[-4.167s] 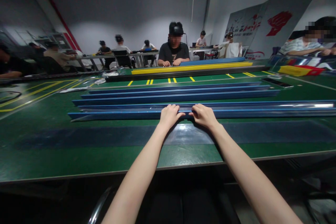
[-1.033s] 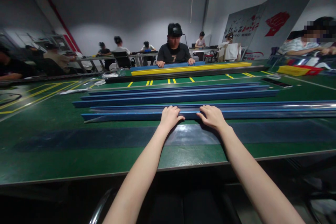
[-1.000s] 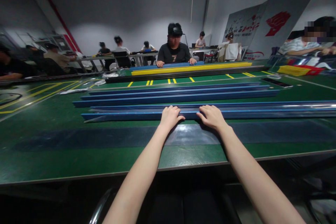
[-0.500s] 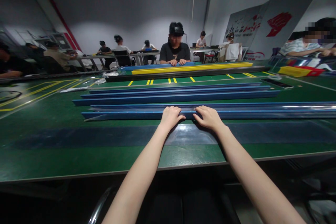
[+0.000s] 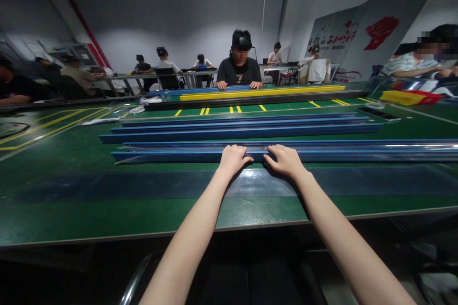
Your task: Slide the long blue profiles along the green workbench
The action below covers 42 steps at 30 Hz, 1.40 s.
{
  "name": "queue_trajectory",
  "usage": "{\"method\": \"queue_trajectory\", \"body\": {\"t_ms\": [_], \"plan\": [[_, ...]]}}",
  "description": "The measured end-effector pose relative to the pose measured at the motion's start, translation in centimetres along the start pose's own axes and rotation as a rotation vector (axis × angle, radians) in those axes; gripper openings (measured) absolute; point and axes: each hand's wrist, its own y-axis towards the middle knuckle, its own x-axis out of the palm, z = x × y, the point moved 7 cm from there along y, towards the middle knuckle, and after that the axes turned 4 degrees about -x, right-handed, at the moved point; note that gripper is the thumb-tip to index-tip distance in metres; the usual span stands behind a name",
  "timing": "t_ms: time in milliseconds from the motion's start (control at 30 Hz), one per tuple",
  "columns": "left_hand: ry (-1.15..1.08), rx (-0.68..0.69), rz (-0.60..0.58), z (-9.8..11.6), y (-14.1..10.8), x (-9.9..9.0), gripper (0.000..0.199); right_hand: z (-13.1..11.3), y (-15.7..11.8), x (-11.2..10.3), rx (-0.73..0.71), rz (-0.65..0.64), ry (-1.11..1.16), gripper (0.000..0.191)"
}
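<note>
Channel (image 5: 171,157), long and blue, runs across the middle of the frame and out past the right edge, left end in view. I've got the left hand (image 5: 234,158) and right hand (image 5: 285,158) on it just right of centre, side by side, small gap between. Both curl over the near wall, fingers going over the top toward the trough, thumbs at the outer face, so I log both as gripping that wall. Fingertips hidden; can't tell how hard they squeeze. Near wall is probably chosen because it's the easiest edge to reach; hands set close together probably keep one short stretch under control. Trough faces up, likely so its inside stays reachable; something shiny, maybe clear film, glints in it at right.

Clear strip (image 5: 254,183) lies flat below the channel on the green table (image 5: 107,219), roughly parallel, apparently parked there within easy reach. Other blue channels (image 5: 239,132) sit just beyond, lined up the same way, I guess to save room; exact count unclear. Farther up: black bar (image 5: 304,98), yellow bar (image 5: 265,93), then a co-worker (image 5: 239,71) at upper centre, hands at another blue piece. Dark phone-like slab (image 5: 383,114) at right, beyond the channels.
</note>
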Motion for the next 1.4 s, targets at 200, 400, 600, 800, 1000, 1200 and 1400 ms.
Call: {"method": "queue_trajectory", "body": {"t_ms": [200,400,600,800,1000,1200,1400], "plan": [[0.001,-0.022,-0.047,-0.01,0.03,0.00,0.034,-0.06,-0.04,-0.08,0.010,-0.012,0.006,0.036],[-0.002,-0.023,-0.039,-0.03,0.06,-0.01,0.034,-0.05,-0.02,-0.13,0.005,-0.004,0.008,0.035],[-0.001,-0.029,-0.045,-0.10,0.08,0.09,0.034,-0.04,0.00,-0.17,0.005,-0.005,0.005,0.035],[-0.005,-0.014,-0.039,0.03,0.10,0.06,0.033,0.02,0.03,-0.08,0.014,-0.019,-0.013,0.036],[0.003,-0.013,-0.038,0.06,0.04,-0.01,0.034,-0.01,-0.02,-0.17,0.021,-0.024,-0.027,0.035],[0.000,-0.005,-0.036,0.12,0.00,0.09,0.032,0.07,0.00,-0.10,0.011,-0.004,-0.009,0.035],[-0.050,0.009,-0.033,0.18,-0.05,0.16,0.030,0.09,-0.05,-0.13,-0.007,0.030,0.031,0.034]]}}
